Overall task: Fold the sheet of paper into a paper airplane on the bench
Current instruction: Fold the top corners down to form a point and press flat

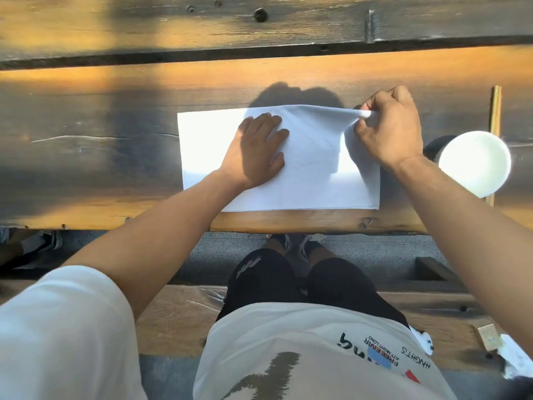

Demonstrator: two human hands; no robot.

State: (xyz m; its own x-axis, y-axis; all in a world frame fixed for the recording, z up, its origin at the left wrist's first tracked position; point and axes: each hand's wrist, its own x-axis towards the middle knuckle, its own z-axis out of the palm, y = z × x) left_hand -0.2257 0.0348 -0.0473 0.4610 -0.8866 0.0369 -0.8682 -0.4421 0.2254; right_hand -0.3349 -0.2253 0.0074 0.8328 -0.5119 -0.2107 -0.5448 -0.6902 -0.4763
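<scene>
Pinching the far-right corner of the sheet of paper (311, 168), the right hand (389, 128) has thumb and fingers curled tight round it and is lifting that corner off the wood — the paper bows up in a soft curve between the two hands. Left hand (253, 148) lies flat on the middle of the sheet, fingers straight and a bit spread, pressing it down.

Rest of the sheet lies flat on the bench (86, 140), long side running left to right, its near edge close to the bench's near edge. The left part is in bright sun, the right part sits in the shadow of the hands.

Just right of the paper there's a white round cup (474, 163), apart from the sheet, with a thin wooden stick (496, 111) lying behind it. Down near the right edge, on a lower plank, some white wrapper-looking stuff (513, 359) — can't tell what it is.
</scene>
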